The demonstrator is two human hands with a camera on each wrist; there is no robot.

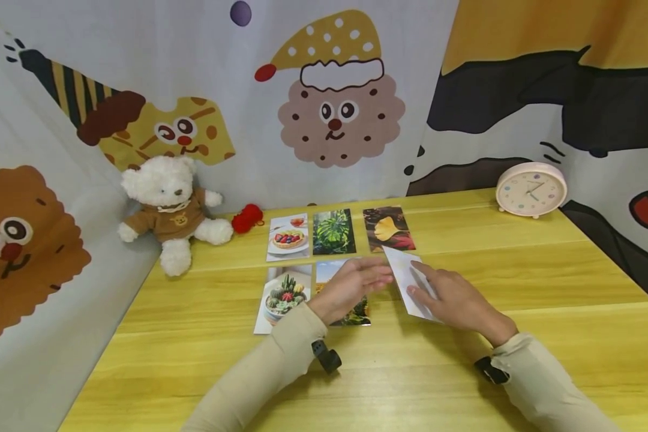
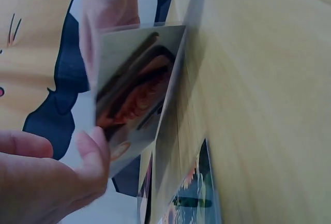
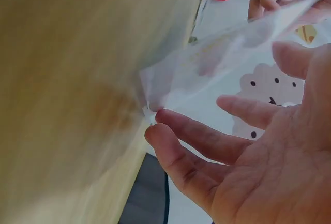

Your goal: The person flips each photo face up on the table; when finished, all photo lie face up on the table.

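A photo card [image 1: 405, 279] is tilted just above the table, its white back toward the head camera. My right hand [image 1: 459, 300] pinches it from the right; in the right wrist view the fingertips [image 3: 158, 118] meet its lower corner. The left wrist view shows the card's picture side [image 2: 139, 94], dark with reddish-orange food-like shapes, too blurred to name. My left hand [image 1: 351, 288] reaches to the card's left edge with fairly straight fingers, and its thumb [image 2: 95, 149] touches or nearly touches that edge. Below this hand lies a sunflower photo card [image 1: 359, 312], partly covered.
Laid out near are a cactus card [image 1: 286, 297], a fruit tart card [image 1: 288, 239], a green leaf card [image 1: 333, 232] and a yellow leaf card [image 1: 389, 229]. A white teddy bear [image 1: 175, 210] and a red item [image 1: 247, 219] sit back left, a pink clock [image 1: 531, 189] back right.
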